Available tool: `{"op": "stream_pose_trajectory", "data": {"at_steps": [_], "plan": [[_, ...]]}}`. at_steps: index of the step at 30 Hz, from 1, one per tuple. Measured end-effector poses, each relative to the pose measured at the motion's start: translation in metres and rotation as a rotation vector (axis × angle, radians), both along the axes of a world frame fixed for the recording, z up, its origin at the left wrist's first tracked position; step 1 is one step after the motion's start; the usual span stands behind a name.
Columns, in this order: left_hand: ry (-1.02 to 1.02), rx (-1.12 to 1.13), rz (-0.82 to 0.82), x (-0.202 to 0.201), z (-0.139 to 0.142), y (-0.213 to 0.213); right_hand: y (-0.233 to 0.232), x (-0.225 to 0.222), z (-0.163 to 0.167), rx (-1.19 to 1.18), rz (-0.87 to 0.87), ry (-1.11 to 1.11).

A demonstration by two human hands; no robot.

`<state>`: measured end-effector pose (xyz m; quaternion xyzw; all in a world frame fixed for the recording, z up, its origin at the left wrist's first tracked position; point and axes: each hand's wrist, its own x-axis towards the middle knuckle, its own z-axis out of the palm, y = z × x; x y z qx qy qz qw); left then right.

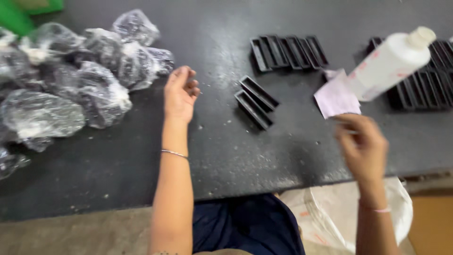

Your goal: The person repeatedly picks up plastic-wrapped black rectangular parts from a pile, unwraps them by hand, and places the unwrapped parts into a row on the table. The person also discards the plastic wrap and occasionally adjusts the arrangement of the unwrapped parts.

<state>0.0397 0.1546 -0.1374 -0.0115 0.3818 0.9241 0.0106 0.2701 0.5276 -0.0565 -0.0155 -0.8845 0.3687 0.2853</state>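
The left hand (180,93) lies on the dark worktop (141,156) with its fingers loosely curled and nothing in its grasp; a thin bangle (174,153) circles the wrist. Just to its right, apart from the fingers, two black rectangular frames (256,102) lie side by side at a slant. A row of similar black frames (288,52) sits farther back, and another group of frames (424,85) lies at the right edge. The right hand (362,144) is raised over the worktop's front part and is blurred, so whether it grips anything cannot be told. Above it a white plastic bottle (391,63) with a white cap tilts up to the right, and a pale pink slip of paper (336,98) shows just beside the bottle's lower end; what holds the bottle is unclear. To the left of the left hand, clear plastic bags (71,80) filled with dark parts are heaped on the worktop. A white sack (330,217) lies below the worktop's edge.
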Motion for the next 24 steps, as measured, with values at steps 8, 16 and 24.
{"op": "stream_pose_trajectory", "data": {"at_steps": [8,16,24], "plan": [[-0.018,-0.268,0.064,-0.019,-0.003,-0.006,-0.112,-0.068,0.007,0.362,0.347,-0.170],[0.142,-0.733,0.113,-0.034,-0.026,0.010,-0.152,-0.115,-0.025,0.280,0.415,-0.085],[0.163,-1.204,-0.023,-0.020,0.002,0.023,-0.166,-0.172,-0.016,0.071,0.555,-0.140]]}}
